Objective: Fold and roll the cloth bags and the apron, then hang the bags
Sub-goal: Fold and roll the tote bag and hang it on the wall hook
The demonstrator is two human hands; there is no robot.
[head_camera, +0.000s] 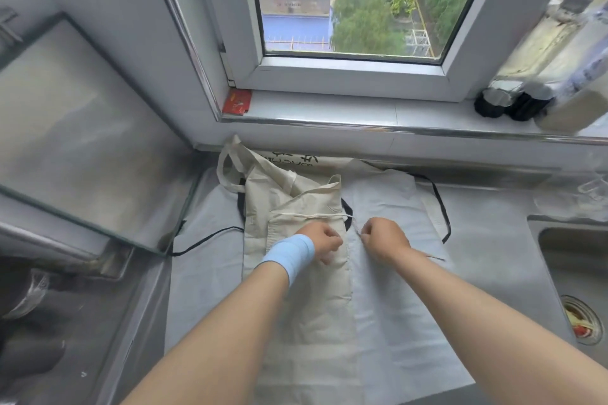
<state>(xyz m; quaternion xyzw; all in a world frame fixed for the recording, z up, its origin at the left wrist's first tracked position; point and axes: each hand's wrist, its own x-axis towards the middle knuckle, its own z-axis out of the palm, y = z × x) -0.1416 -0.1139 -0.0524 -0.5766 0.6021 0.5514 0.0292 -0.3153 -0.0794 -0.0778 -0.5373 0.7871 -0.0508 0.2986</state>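
Where the counter (pixel 493 246) meets the wall below the window, a white apron (pixel 394 299) lies spread flat, and its black straps (pixel 441 204) trail out to either side. A folded cloth bag (pixel 309 299), cream in colour, lies lengthwise on the left half of the apron, with its handle end toward the window. A thin cord (pixel 312 215) runs across the upper part of this bag and turns down at its right edge.

The right hand (pixel 385 238) is closed, and its fingertips pinch the free end of the cord just beside the bag edge. The left hand (pixel 320 242), with a blue wrap (pixel 289 255) on its wrist, rests on the bag with fingers curled at the right edge. Whether it grips cloth or cord cannot be determined.

A second cloth bag (pixel 263 174), printed in black, lies behind, against the wall. A sink (pixel 539 223) adjoins the counter on the right. A red card (pixel 237 102) and dark jars (pixel 493 103) stand on the window sill (pixel 329 108).
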